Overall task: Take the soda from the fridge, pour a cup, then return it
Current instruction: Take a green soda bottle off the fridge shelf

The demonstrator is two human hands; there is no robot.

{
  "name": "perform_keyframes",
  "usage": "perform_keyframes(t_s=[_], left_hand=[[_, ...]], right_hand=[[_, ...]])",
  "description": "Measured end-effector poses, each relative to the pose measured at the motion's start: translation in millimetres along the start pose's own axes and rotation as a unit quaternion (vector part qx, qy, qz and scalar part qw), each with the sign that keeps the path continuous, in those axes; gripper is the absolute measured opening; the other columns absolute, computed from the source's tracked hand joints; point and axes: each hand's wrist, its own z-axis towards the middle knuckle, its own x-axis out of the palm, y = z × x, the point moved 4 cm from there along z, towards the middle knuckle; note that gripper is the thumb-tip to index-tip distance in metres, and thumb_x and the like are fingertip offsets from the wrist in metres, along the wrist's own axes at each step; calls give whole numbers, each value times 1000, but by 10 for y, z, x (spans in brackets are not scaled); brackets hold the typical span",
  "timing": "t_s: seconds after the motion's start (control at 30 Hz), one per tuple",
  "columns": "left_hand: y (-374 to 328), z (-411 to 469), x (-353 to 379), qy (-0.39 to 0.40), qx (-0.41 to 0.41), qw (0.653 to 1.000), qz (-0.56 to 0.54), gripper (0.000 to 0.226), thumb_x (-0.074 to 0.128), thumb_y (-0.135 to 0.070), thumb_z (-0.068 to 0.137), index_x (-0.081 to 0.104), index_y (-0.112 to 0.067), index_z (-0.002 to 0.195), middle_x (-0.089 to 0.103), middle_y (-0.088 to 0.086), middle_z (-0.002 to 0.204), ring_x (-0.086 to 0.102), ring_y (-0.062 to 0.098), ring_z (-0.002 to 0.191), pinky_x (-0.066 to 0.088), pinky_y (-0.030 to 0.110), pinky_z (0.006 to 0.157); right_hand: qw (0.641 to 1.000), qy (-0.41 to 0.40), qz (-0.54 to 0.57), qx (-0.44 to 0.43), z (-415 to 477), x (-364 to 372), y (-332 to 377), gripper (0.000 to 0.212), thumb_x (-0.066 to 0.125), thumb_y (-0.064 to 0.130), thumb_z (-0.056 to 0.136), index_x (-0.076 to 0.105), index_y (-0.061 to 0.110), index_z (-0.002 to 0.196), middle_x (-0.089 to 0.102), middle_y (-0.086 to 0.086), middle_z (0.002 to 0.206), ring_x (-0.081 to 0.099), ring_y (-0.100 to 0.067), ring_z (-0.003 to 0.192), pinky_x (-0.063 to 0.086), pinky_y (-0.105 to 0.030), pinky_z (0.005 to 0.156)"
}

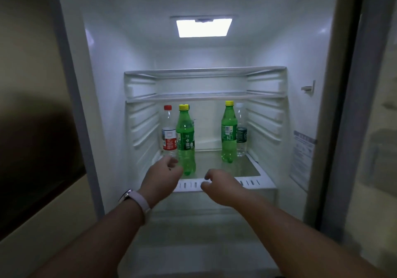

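The open fridge (107,84) is lit by a ceiling lamp (204,27) at 12 o'clock. Its lower shelf (253,183) carries four upright bottles. At 9 o'clock stands a green soda bottle (185,140) with a yellow cap, liquid nearly to the neck, and a clear red-capped bottle (168,136) just behind it. At 3 o'clock a second green soda bottle (228,134) fronts a clear dark-labelled bottle (241,136). The left hand (163,174) – wristband (141,202) on – hovers at the nearer soda's base, fingers loosely curled, gripping nothing. The right hand (221,186) hangs at 6 o'clock before the shelf rim – relaxed, empty.
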Motion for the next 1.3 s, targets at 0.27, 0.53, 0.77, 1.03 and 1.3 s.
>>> perform_keyframes(t_s=[0.27,0.53,0.77,1.03,1.3], left_hand=[[-99,506,59,-45,-70,977,-195,32,64,-22,90,42,-23,113,55,-8,92,54,7,81,43,26,64],[-47,893,258,-34,-65,962,-261,44,78,-12,75,49,-26,104,67,1,100,65,14,89,53,28,76],[44,1078,419,-15,-20,979,-200,47,81,-20,71,57,-21,111,69,-6,97,66,7,87,51,23,71],[8,1100,419,-40,-3,988,-150,40,82,-29,66,59,-26,99,69,-9,88,66,9,79,55,30,70],[-127,845,313,-52,1,983,-177,36,82,-23,67,61,-26,97,69,-9,87,66,8,79,52,25,65]], right_hand=[[965,-5,250,78,511,83,22,44,54,29,95,46,16,137,53,4,92,54,-11,76,49,-27,67],[909,24,398,123,816,314,107,28,51,23,94,52,13,120,55,-11,101,52,-22,86,49,-36,75],[868,37,475,142,1007,442,51,18,55,21,93,60,15,109,59,-9,111,56,-23,102,51,-38,88],[850,53,501,154,1053,417,13,6,55,21,93,58,18,99,59,-4,95,57,-16,84,49,-29,70],[842,42,513,164,934,398,-2,22,60,24,88,61,14,109,66,-11,113,62,-27,104,54,-37,81]])
